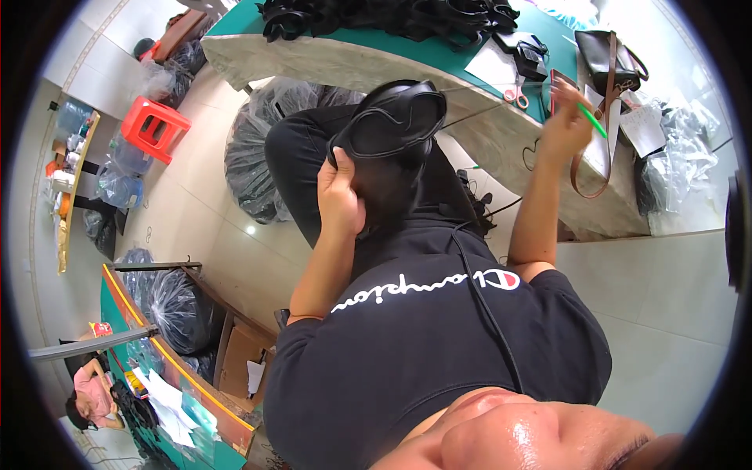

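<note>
My left hand [342, 192] is closed on the edge of a black padded piece [395, 125] over my lap. The piece has rounded, goggle-like panels edged with raised piping, and its lower part blends into my dark clothes. A thin dark thread [475, 116] stretches from its right side toward my right hand [568, 129], which is raised by the table edge. Blurred fingers there are closed around a slim green-handled tool [593, 121]; its tip is not clear. Scissors with pink handles [516, 95] lie on the table just left of that hand.
The curved green-topped table [345, 48] carries a heap of black pieces [384, 19], a black bag [609, 61] and papers. Plastic-wrapped bundles [262, 149] stand beneath. At left are a red stool [155, 128] and another worktable [176, 345], with a person in pink [92, 395] beside it.
</note>
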`<act>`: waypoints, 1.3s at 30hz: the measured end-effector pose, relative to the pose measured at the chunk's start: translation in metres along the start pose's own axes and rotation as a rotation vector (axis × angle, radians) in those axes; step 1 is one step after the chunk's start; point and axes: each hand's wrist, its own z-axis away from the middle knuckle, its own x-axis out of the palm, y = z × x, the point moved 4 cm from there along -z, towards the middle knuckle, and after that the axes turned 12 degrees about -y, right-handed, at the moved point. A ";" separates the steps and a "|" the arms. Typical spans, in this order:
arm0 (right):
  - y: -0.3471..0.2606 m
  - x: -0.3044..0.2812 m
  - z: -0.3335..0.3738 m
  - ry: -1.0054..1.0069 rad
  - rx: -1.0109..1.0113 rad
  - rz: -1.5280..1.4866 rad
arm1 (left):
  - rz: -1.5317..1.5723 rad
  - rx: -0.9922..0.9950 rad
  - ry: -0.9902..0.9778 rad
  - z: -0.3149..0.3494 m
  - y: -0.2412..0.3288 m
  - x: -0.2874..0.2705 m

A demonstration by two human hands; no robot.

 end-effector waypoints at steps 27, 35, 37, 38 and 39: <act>-0.104 0.075 0.075 -1.006 0.172 -0.929 | -0.028 -0.121 -0.259 0.011 -0.021 0.025; -0.108 0.076 0.074 -1.015 0.163 -0.853 | -0.086 -0.129 -0.323 0.013 -0.020 0.028; -0.108 0.077 0.074 -1.000 0.143 -0.850 | -0.123 -0.114 -0.334 0.012 -0.020 0.027; -0.109 0.077 0.074 -0.987 0.123 -0.846 | -0.123 -0.115 -0.335 0.012 -0.021 0.027; -0.108 0.079 0.074 -0.985 0.124 -0.846 | -0.128 -0.124 -0.327 0.013 -0.021 0.026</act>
